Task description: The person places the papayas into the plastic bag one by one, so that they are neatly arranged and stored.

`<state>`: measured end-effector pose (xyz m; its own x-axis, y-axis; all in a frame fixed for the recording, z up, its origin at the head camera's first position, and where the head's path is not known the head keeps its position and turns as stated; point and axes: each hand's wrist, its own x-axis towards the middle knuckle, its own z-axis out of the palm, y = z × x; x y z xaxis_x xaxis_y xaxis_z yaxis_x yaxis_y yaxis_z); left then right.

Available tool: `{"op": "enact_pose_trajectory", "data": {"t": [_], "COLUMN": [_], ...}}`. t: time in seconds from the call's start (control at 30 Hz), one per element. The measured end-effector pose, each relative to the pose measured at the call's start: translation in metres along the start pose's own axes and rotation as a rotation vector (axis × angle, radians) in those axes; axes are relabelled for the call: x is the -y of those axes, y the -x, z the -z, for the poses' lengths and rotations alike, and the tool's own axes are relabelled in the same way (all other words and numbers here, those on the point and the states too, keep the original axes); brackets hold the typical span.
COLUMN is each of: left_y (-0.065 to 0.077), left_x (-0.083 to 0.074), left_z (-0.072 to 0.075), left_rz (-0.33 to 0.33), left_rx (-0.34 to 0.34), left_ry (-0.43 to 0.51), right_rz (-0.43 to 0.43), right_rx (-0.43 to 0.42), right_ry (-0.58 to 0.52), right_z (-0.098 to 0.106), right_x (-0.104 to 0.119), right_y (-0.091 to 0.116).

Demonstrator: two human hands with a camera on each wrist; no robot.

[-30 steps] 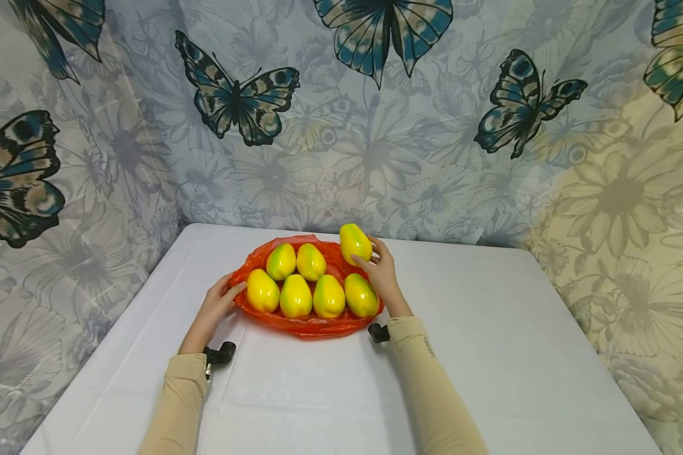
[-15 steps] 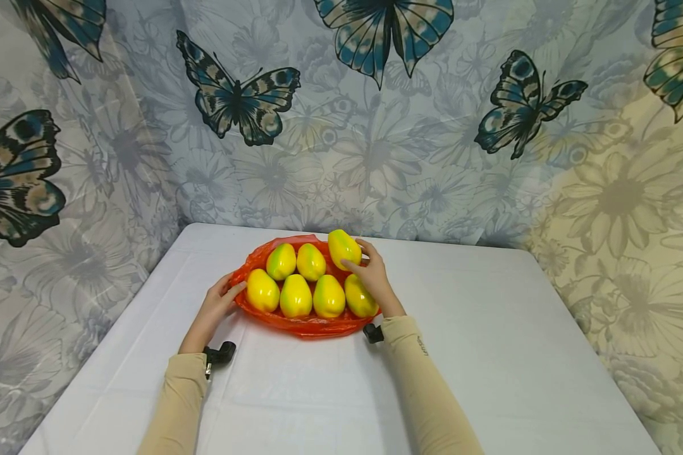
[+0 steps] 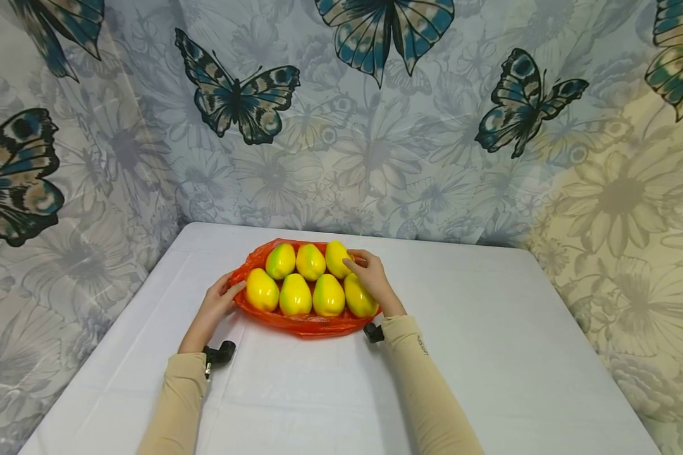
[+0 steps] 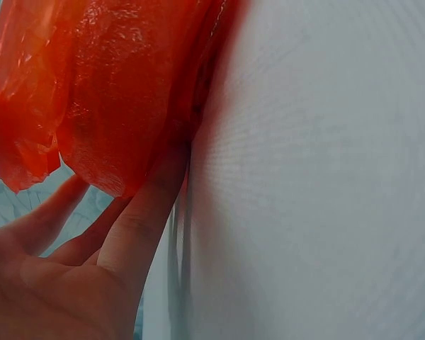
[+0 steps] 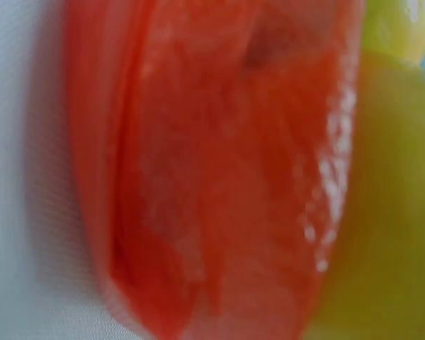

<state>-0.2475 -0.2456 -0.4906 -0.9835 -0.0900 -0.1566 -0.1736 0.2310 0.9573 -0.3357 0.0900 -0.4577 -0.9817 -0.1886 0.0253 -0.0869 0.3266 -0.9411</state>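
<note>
On the white table, a red plastic bag [image 3: 298,327] lies spread out, with several yellow-green mangoes [image 3: 296,296] in two rows on it. At the bag's left end, my left hand [image 3: 217,304] holds the edge between thumb and fingers. The left wrist view shows its fingers [image 4: 138,227] against the bag's side [image 4: 120,92], low by the table. My right hand [image 3: 374,276] grips the mango at the back right [image 3: 336,258], thumb on its near side. In the right wrist view that hand is out of sight; the bag [image 5: 227,177] and a mango [image 5: 389,212] appear blurred.
A white cloth covers the table [image 3: 489,328], whose far edge meets a butterfly-patterned backdrop [image 3: 375,145]. Small black cameras sit on both wrists, on the left [image 3: 221,353] and on the right [image 3: 374,332].
My right hand has brought its mango left and down from above the bag's back right corner into the back row. My left hand has stayed at the bag's left end.
</note>
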Motion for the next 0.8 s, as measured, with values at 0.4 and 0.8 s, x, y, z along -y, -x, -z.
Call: {"op": "enact_pose_trajectory", "data": {"t": [0.4,0.8], "left_y": [-0.002,-0.001], "left_x": [-0.001,-0.004], "left_z": [0.002,0.008], "left_rz": [0.014,-0.055], "left_rx": [0.002,-0.008], "left_ry": [-0.011,-0.096], "right_rz": [0.037,0.148], "right_rx": [-0.013,-0.105], "right_ry": [0.021,0.006], "right_z": [0.006,0.029], "right_x": [-0.007,-0.012], "right_y": [0.004,0.014]}}
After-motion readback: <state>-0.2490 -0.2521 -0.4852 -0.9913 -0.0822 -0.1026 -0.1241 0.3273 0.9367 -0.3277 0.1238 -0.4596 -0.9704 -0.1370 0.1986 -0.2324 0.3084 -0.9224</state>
